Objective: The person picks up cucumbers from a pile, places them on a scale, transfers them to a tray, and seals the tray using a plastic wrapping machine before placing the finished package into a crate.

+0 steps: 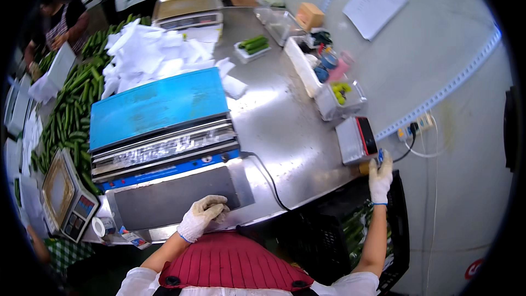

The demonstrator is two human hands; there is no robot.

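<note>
My left hand [204,216], in a whitish work glove, rests with curled fingers at the front edge of the dark plate [172,199] of a blue film wrapping machine [164,111]. It seems to hold nothing. My right hand [381,176], also gloved, is far right by the table's corner, its fingertips around a small blue object [381,156], perhaps a pen or marker. Just left of it stands a pale box with a red and black device [365,135]. A white tray of cucumbers [253,49] sits farther back on the steel table [283,131].
Left lie a heap of cucumbers [74,111], a pile of white trays or pads [144,53] and a digital scale [70,195]. Bins line the wall, one with yellow-green items [340,98]. A black crate [400,230] stands below my right arm. Co-workers [61,20] are at the far left.
</note>
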